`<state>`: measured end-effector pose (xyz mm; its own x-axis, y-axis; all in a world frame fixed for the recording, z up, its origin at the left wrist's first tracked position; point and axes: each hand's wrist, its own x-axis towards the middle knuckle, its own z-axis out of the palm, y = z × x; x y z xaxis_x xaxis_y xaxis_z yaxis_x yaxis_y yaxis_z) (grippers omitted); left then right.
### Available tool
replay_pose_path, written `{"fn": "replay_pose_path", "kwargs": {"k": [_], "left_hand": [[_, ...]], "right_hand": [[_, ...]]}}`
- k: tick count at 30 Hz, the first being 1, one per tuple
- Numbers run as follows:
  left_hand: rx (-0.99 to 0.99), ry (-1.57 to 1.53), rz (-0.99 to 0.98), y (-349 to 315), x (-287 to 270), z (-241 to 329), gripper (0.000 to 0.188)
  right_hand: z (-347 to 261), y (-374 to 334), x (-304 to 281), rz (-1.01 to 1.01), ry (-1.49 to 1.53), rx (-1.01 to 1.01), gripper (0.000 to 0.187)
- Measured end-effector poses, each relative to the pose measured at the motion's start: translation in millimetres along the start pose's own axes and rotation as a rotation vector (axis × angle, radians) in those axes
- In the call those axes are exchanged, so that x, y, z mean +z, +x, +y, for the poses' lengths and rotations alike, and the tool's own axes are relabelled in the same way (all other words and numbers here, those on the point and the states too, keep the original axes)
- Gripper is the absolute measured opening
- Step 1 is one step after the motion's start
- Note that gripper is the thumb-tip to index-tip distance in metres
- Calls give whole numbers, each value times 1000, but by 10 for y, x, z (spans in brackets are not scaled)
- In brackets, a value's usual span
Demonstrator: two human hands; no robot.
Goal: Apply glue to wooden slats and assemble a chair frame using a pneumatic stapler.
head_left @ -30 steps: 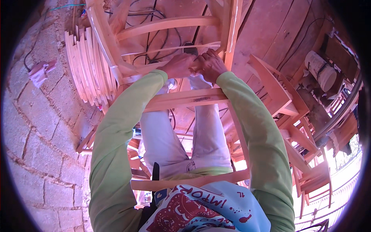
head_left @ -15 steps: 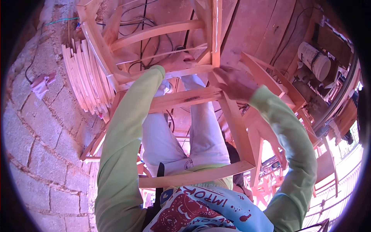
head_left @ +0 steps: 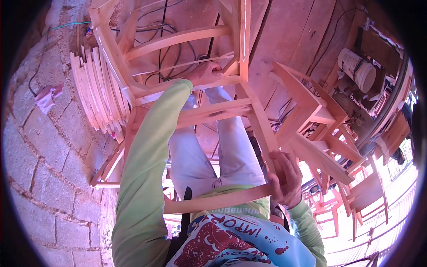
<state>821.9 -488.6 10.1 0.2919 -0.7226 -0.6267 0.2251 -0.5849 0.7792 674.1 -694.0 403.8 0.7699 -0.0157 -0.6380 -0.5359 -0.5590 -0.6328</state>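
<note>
Chair frame (head_left: 213, 111) – right hand (head_left: 284, 178) dropped to lower leg.

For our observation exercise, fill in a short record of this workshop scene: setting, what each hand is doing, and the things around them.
setting: wood workshop, stone block wall on the person's left
left hand: fingers closed around a far rail of the bare wooden chair frame
right hand: gripping a near leg of the same frame
stack of curved wooden slats: leaning by the wall
other chair frames: on the right
white bucket: upper right
</note>
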Motion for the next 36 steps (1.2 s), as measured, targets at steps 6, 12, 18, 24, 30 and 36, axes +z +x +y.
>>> {"fn": "replay_pose_path", "kwargs": {"k": [6,12,18,24,30,36], "left_hand": [[-37,68,155,-59,114,40,43],[-69,282,138,-59,117,93,38],[-11,207,31,59,105,24,33],[276,499,105,-1246,-1224,967,38],[330,76,741,-4782,-2391,1412,32],[-840,975,1174,-7294,41,-791,21]], "right_hand": [[-28,-72,111,253,-185,-106,32],[-125,-34,195,323,-309,-178,29],[-217,-42,294,377,-354,-122,19],[-171,-172,340,394,-308,-71,16],[138,-238,374,327,-171,-122,21],[344,-238,247,233,-268,-72,34]]}}
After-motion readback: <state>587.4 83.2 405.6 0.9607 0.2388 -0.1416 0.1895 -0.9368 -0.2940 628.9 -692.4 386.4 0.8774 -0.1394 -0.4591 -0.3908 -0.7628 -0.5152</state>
